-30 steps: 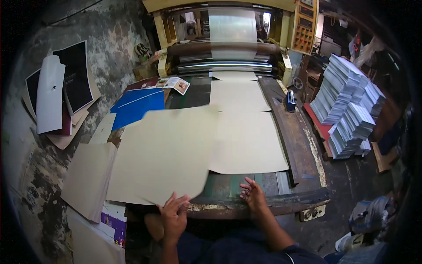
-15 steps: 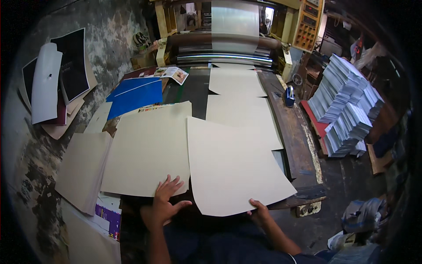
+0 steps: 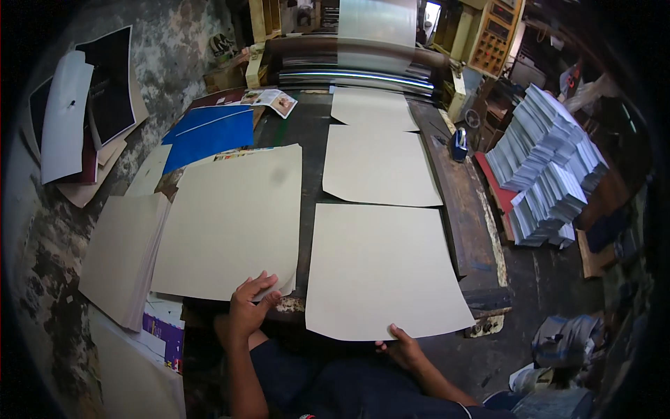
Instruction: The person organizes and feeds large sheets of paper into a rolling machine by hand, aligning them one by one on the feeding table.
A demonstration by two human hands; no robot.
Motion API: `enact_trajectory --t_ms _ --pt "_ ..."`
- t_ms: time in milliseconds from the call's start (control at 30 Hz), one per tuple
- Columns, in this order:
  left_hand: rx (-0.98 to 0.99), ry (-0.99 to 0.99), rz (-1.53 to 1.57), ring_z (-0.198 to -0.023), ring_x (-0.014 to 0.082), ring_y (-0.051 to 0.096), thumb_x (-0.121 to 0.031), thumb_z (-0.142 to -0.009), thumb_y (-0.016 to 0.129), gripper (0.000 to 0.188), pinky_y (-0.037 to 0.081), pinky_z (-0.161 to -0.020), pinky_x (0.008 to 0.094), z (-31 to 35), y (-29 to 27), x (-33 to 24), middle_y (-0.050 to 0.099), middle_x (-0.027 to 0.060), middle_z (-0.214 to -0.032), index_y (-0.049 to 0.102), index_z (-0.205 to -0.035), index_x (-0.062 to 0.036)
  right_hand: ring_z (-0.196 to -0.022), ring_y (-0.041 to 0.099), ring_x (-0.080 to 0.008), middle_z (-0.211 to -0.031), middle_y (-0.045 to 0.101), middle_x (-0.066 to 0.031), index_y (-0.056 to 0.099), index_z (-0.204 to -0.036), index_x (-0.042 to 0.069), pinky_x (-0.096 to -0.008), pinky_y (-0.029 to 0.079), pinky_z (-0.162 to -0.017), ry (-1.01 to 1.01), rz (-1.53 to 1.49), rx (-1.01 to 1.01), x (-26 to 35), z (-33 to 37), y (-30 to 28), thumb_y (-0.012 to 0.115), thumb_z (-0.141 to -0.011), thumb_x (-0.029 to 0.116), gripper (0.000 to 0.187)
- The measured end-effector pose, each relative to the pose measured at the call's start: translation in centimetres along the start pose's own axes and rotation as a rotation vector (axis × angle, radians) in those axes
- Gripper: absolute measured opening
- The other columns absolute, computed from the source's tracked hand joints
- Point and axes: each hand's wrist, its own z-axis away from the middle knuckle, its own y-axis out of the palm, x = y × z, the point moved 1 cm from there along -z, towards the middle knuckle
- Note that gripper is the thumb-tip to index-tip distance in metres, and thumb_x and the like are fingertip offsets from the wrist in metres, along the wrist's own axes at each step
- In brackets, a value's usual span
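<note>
My right hand grips the near edge of a large cream sheet, thumb on top and fingers underneath. That sheet lies just short of a second cream sheet, with a narrow dark gap between them. Another cream sheet lies farther up, by the machine's rollers. My left hand rests its extended fingers on the near right corner of a broad cream stack, thumb apart. The corner beside its fingertips curls up slightly.
A thicker pile of boards leans at the left. Blue sheets lie behind the stack. A blue tape dispenser sits on the table's right rail. Tall stacks of folded paper stand right. A control panel hangs above.
The sheet in my right hand has straightened and lined up behind the others, which have moved toward the rollers. My left hand has shifted left and come onto the stack's corner, which now curls.
</note>
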Motion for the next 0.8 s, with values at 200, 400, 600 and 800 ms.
enact_trajectory --t_ms 200,400,600,800 --pt "-0.116 -0.016 0.001 -0.108 0.0308 0.064 -0.024 -0.095 0.060 0.026 0.041 -0.102 0.0420 0.0 1.2 -0.6 0.071 0.0120 -0.104 0.069 -0.109 -0.0045 -0.074 0.054 -0.0177 -0.085 0.057 -0.0081 0.049 -0.110 0.008 -0.0412 0.047 -0.077 -0.010 -0.058 -0.067 1.7 -2.1 1.3 0.055 -0.095 0.040 0.036" --pt "-0.377 -0.102 0.179 -0.082 0.0270 0.063 -0.020 -0.095 0.059 0.028 0.049 -0.078 0.0324 0.1 2.6 -1.3 0.068 0.0171 -0.092 0.066 -0.116 -0.0039 -0.070 0.053 -0.0195 -0.083 0.058 -0.0110 0.047 -0.115 0.006 -0.0397 0.047 -0.076 -0.067 -0.101 -0.108 3.6 -5.1 1.5 0.049 -0.097 0.043 0.041" --pt "-0.299 0.235 -0.395 -0.088 0.0264 0.064 -0.022 -0.093 0.062 0.026 0.047 -0.083 0.0313 0.5 2.9 0.2 0.068 0.0175 -0.095 0.068 -0.111 -0.0037 -0.072 0.056 -0.0187 -0.089 0.061 -0.0132 0.049 -0.111 0.003 -0.0397 0.049 -0.075 -0.219 -0.145 -0.170 4.6 -7.7 2.5 0.045 -0.098 0.047 0.046" --pt "-0.472 -0.455 0.667 -0.099 0.0249 0.062 -0.026 -0.095 0.061 0.028 0.046 -0.088 0.0324 0.7 1.8 -0.9 0.069 0.0122 -0.096 0.068 -0.110 -0.0033 -0.079 0.058 -0.0188 -0.105 0.062 -0.0111 0.042 -0.128 0.006 -0.0397 0.052 -0.075 -0.261 -0.201 -0.218 3.6 -9.0 1.2 0.047 -0.098 0.045 0.050"
